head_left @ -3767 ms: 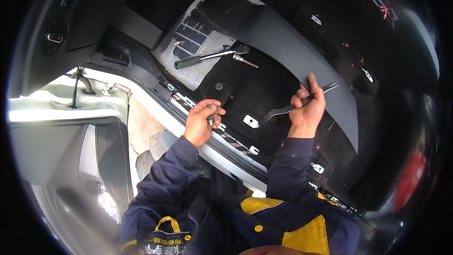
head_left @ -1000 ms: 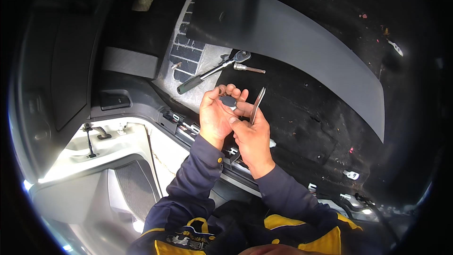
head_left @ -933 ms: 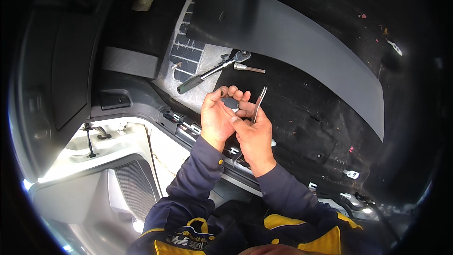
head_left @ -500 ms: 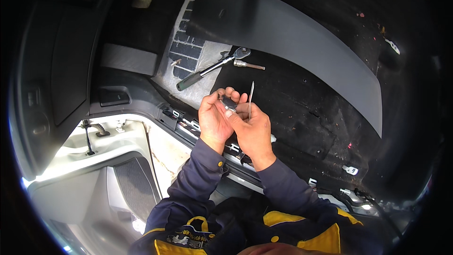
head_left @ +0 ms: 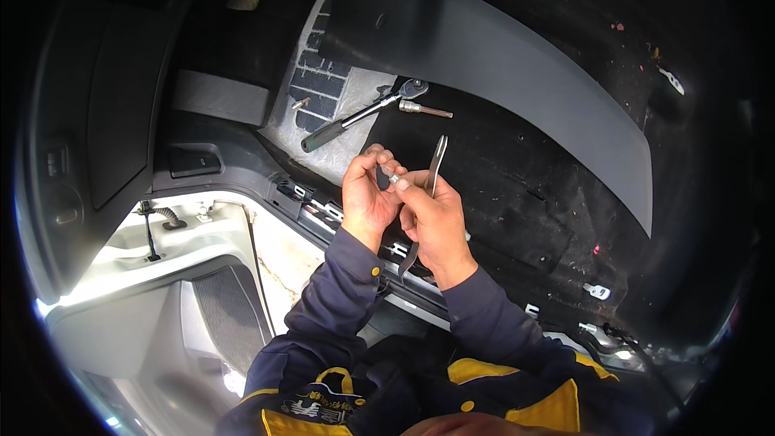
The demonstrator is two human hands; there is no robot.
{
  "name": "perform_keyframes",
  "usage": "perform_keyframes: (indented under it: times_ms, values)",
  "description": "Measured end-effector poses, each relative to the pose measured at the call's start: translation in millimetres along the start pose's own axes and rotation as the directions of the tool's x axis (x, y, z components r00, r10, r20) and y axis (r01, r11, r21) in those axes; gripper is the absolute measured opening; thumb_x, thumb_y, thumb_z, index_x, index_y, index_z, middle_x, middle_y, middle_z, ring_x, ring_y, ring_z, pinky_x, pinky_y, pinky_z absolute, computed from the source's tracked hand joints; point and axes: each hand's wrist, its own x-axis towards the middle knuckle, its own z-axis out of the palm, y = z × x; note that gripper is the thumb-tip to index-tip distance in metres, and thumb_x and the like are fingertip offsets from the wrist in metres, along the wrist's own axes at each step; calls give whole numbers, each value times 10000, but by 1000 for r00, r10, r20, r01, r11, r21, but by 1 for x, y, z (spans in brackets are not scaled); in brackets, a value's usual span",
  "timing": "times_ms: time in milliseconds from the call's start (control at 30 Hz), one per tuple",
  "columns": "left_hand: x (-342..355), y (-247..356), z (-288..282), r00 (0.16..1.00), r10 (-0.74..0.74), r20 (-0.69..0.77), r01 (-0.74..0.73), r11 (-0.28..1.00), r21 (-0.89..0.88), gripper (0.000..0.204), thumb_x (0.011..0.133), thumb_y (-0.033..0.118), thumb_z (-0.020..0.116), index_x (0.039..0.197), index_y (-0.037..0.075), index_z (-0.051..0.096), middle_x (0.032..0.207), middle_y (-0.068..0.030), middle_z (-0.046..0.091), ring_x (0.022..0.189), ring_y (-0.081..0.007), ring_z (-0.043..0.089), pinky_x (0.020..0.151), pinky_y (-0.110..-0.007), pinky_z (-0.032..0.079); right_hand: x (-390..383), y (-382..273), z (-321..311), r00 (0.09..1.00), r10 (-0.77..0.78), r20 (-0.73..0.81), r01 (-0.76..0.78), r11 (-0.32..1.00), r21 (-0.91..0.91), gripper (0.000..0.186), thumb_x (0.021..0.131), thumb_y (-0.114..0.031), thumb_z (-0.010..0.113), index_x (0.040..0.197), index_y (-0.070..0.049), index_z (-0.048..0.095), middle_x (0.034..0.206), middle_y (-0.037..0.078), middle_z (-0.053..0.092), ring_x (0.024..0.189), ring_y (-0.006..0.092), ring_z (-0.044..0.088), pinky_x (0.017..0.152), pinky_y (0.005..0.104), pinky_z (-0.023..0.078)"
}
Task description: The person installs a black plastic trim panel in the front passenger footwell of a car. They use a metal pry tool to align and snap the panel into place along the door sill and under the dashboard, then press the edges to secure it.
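Black doodad, hard to ID: steadying in left hand, pinching with right hand, palming forked tool toward twelve, presumably for handiness.

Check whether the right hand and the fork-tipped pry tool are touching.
Touching. The head view shows the right hand gripping the fork-tipped pry tool: its forked end sticks out past the fingers, its other end beside the wrist.

Black floor, apparently carpeted | bit socket | grey panel | mat partly under ratchet
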Motion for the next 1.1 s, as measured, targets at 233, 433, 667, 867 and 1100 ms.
perform_keyframes:
  times_ms: [233, 433, 667, 867, 1100]
  values:
    - [-3, -4, -3, 1000, 16, -23, -14, 994, 109, 136, 930, 24, 568, 1055, 54, 614, 1022, -99, 639, 897, -231, 622, 842, -384, 577, 1, 2, 1, 994, -95, -53, 95, 995, -2, 153, 988, -77, 768, 1103, -36, 675, 885, 7, 705, 615, 25, 535, 503, 201, 382]
    - [-9, -5, 1, 998, -60, 15, 57, 984, 166, 140, 940, 132, 543, 1031, 49, 610, 924, -60, 589, 826, -228, 600, 814, -389, 556, 1, 4, 0, 990, -128, -52, 128, 992, 2, 170, 997, -58, 757, 1139, -29, 667, 918, 35, 737, 683, 39, 599, 556, 197, 423]
    - [-17, -5, -2, 996, -93, 6, 88, 965, 248, 456, 1083, 433, 532, 1142, 11, 693, 797, -33, 647, 596, -149, 496, 547, -304, 432, 2, 5, -3, 992, -118, -47, 118, 993, -1, 216, 965, -40, 779, 1137, 9, 658, 920, 27, 712, 752, 69, 638, 630, 241, 503]
    - [-23, -13, -4, 989, 74, 129, -135, 811, 569, 490, 1097, 460, 602, 1262, 1, 651, 1037, -177, 740, 906, -323, 754, 836, -409, 631, 5, 19, -2, 972, -183, -147, 152, 967, -204, 248, 939, -136, 829, 1082, 18, 698, 917, 63, 751, 824, 109, 693, 749, 292, 580]
    - [-15, -14, 5, 998, 67, 18, -70, 947, 313, 337, 1114, 419, 624, 1066, 91, 684, 668, 91, 488, 571, -31, 421, 532, -201, 329, 1, 12, 0, 974, -202, -102, 173, 955, -239, 325, 982, -238, 726, 1164, 26, 674, 994, 165, 772, 918, 252, 773, 838, 375, 594]
